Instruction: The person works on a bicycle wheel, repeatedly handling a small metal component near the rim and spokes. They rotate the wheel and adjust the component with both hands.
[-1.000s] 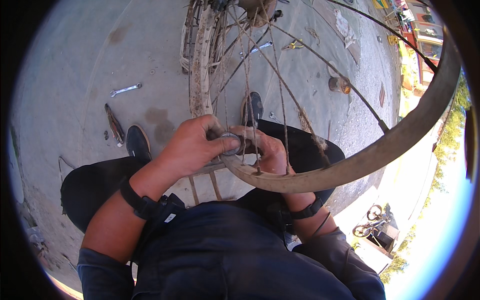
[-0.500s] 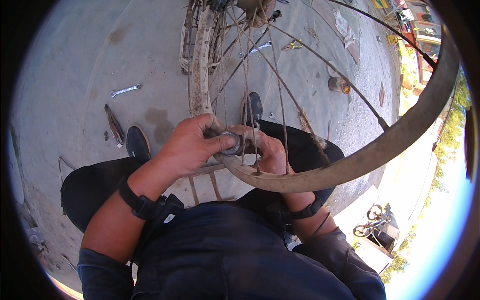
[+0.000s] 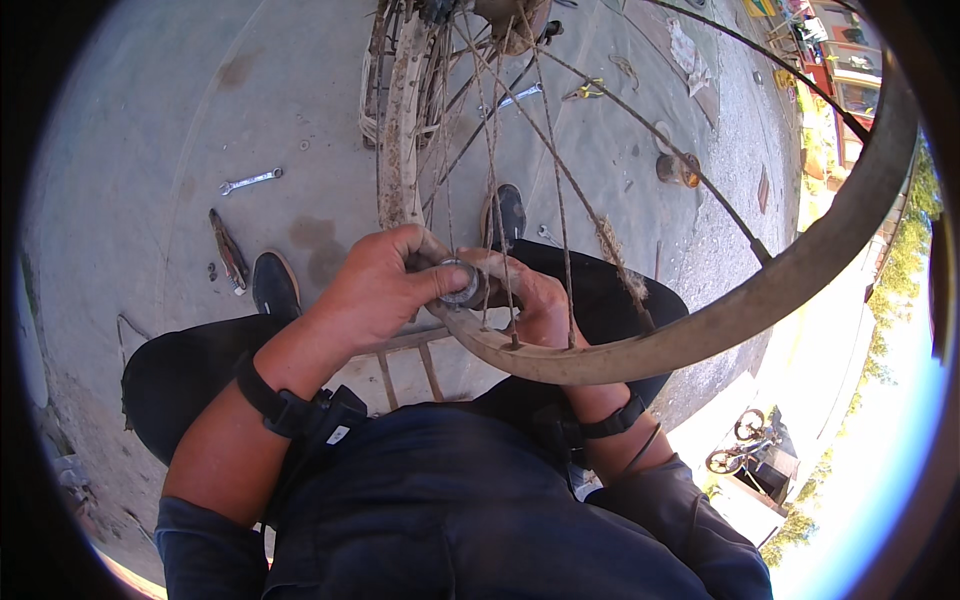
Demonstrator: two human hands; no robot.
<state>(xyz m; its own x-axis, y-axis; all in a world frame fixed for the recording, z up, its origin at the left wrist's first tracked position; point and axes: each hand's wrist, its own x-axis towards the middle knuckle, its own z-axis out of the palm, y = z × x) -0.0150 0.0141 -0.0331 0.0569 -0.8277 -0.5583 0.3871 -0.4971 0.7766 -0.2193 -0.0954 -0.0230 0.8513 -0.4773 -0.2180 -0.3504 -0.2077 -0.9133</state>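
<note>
A bicycle wheel (image 3: 600, 366) with a dusty bare rim and rusty spokes stands upright before me, its lower part between my knees. My left hand (image 3: 375, 285) is closed at the near-left part of the rim, its thumb pressed on a round grey metal spoke wrench (image 3: 459, 284). From the other side of the spokes, my right hand (image 3: 540, 305) reaches in with bent fingers against the same wrench. Its fingertips are partly hidden behind the wrench and spokes. The wrench sits close to the rim, at the foot of a spoke.
On the concrete floor lie a combination wrench (image 3: 252, 181), dark pliers (image 3: 228, 250), another wrench (image 3: 520, 96) and yellow-handled pliers (image 3: 584, 90). A rusty can (image 3: 678, 170) stands at the right. The wheel's hub (image 3: 512, 12) is at the top. A parked motorcycle (image 3: 742, 440) shows far right.
The spokes and the right part of the rim have shifted very slightly left. Both hands stay at the spoke wrench, with the left thumb moved a little.
</note>
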